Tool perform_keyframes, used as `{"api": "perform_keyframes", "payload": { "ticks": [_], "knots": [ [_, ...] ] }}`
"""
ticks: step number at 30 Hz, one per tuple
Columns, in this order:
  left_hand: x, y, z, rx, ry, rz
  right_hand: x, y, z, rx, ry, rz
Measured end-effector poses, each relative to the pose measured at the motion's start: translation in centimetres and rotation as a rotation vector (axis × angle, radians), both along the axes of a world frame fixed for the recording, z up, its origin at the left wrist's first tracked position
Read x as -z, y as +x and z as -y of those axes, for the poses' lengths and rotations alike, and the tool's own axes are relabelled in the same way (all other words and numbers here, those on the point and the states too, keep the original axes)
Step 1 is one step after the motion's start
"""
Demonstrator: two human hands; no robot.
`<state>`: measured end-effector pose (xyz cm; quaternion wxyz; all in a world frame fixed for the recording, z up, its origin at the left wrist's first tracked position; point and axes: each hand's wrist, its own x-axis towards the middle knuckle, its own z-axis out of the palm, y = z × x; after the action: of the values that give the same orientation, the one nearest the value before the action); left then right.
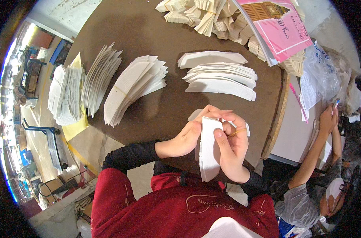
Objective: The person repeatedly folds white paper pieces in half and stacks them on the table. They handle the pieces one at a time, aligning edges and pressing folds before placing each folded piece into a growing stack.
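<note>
In front of my body, a thin stack of white paper pieces (209,156) stands upright between my hands, just over the near edge of the brown table (148,115). My right hand (232,152) is closed round it, thumb on the front face. A tan rubber band (238,132) loops over that hand's fingers. My left hand (182,139) presses the stack's upper left side with bent fingers, partly hidden behind it. Beyond my hands lies a loose fanned pile of curved white paper pieces (222,75). To its left rests a banded bundle of similar pieces (129,89).
Two more paper bundles (101,77) lie at the table's left, one over a yellow sheet (75,129). Cream bundles (206,18) and a pink booklet (281,29) fill the far right. A co-worker's hands (329,119) are at the right, near clear plastic bags (323,75).
</note>
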<state>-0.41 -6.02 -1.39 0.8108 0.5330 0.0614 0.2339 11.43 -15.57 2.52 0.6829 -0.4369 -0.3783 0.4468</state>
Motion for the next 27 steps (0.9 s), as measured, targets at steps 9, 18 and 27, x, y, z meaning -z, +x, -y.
{"api": "perform_keyframes", "payload": {
  "ticks": [9, 18, 27],
  "knots": [
    [-0.81, -0.17, -0.27, -0.123, 0.013, -0.052, -0.14, -0.18, 0.49, 0.026, 0.031, 0.017],
    [-0.75, -0.15, 0.11, -0.132, 0.196, -0.105, 0.07, -0.48, 0.11, 0.019, -0.028, -0.058],
    [-0.42, 0.04, 0.39, -0.133, 0.047, -0.004, 0.08, -0.17, -0.19, 0.031, -0.093, 0.081]
  ]
}}
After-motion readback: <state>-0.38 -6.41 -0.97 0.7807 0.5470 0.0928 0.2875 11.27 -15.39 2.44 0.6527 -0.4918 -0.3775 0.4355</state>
